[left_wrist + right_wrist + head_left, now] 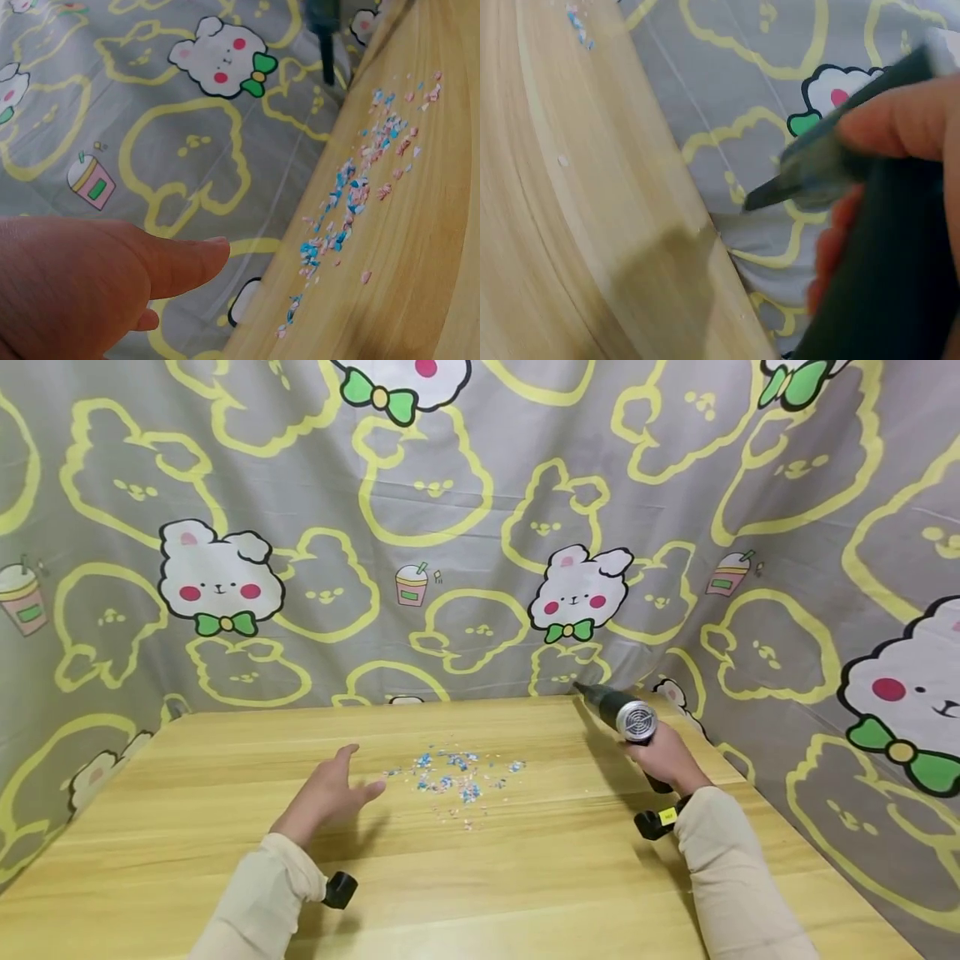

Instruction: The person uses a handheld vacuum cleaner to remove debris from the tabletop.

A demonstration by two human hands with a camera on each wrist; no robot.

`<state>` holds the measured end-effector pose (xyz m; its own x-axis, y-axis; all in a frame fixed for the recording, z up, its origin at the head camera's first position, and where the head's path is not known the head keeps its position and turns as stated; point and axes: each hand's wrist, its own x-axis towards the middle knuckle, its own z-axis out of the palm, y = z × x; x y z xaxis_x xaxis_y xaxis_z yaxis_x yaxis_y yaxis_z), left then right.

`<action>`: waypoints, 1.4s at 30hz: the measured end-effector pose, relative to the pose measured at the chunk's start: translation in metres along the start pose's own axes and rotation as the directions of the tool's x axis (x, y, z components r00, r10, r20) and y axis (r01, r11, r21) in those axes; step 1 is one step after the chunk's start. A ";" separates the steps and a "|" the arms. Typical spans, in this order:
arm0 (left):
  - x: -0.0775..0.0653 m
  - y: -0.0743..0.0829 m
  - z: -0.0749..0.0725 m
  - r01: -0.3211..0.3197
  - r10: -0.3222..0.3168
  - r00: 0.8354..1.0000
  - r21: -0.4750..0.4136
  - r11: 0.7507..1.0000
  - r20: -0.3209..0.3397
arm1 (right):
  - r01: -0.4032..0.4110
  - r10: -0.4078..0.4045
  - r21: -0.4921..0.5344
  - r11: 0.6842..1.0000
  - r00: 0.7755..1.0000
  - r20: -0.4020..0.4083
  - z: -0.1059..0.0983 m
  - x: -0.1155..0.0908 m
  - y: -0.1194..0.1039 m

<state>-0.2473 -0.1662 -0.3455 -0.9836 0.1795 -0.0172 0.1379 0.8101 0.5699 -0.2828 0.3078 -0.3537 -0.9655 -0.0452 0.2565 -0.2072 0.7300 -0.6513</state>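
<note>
My right hand (663,758) grips the handle of a dark handheld vacuum cleaner (609,703) with a round silver vent at its back end. Its narrow nozzle (772,193) points away from me, toward the curtain at the table's back right. Small blue, pink and white scraps (459,775) lie scattered over the middle of the table, to the left of the vacuum. Just left of the scraps, my left hand (327,793) hovers with thumb and fingers spread, holding nothing. In the left wrist view its thumb (191,262) reaches out straight.
The wooden table (247,877) ends at the back against a grey curtain (465,443) printed with bunnies, which also hangs along both sides. A few stray pale bits, such as one pale scrap (563,160), lie apart from the pile. Each wrist carries a black camera mount (341,890).
</note>
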 end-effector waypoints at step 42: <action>-0.001 -0.014 0.018 0.167 -0.195 0.978 0.271 0.948 0.079 | 0.089 -0.020 0.491 0.866 0.989 -0.144 0.024 0.000 -0.064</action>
<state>-0.2462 -0.1678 -0.3684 -0.9793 0.0619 -0.1927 -0.0018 0.9493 0.3143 -0.2734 0.2448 -0.3291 -0.9282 0.0391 0.3699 -0.3432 0.2934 -0.8923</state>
